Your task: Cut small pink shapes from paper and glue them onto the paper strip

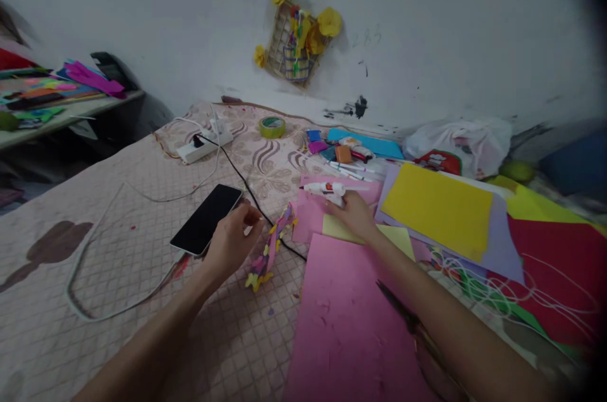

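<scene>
My right hand [351,211] is closed around a white glue gun [327,189], whose nozzle points left over the pink paper [351,320]. Left of it, my left hand [239,228] has thumb and fingers pressed together; whatever lies between them is too small to name. A smartphone [206,219] with a dark screen and a white cable plugged in lies under and beside my left hand. Between my hands a twisted strip [271,247] in purple, pink and yellow rests on the patterned cloth. Pale yellow paper [401,239] lies partly beneath my right wrist.
Scissors [412,321] lie by my right forearm. Yellow paper [439,209], red paper [559,263] and tangled white string [497,288] are at the right. Green tape [272,127], a power strip [203,146], markers and a plastic bag [467,140] stand farther back.
</scene>
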A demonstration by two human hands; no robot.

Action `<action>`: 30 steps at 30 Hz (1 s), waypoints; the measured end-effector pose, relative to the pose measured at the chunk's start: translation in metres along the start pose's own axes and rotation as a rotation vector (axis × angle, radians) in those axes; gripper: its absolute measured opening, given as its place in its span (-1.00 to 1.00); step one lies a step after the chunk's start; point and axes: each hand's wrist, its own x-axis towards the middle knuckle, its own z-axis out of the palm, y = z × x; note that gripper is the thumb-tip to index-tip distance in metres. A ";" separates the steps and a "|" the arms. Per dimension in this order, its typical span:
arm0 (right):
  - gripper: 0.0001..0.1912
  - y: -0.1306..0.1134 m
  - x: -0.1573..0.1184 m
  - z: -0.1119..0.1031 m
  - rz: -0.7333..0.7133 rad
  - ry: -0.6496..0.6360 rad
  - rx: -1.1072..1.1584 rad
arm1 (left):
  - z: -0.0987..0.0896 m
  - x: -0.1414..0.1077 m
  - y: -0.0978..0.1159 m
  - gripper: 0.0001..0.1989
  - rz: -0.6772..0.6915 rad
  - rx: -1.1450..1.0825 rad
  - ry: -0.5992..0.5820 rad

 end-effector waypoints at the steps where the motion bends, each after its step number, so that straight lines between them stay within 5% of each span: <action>1: -0.79 -0.001 -0.001 0.001 -0.015 -0.002 -0.008 | 0.000 0.000 -0.001 -0.89 -0.002 -0.004 -0.002; 16: -0.64 0.017 -0.017 -0.011 -0.071 0.017 0.013 | -0.005 -0.001 -0.002 -0.90 0.034 -0.053 0.066; 23: -0.70 0.004 -0.047 -0.043 -0.064 0.192 0.123 | -0.005 -0.010 0.017 -0.95 0.186 -0.040 0.107; 30: -0.80 -0.035 -0.122 -0.070 0.087 0.141 0.369 | 0.007 -0.036 0.049 -0.90 0.343 -0.157 -0.219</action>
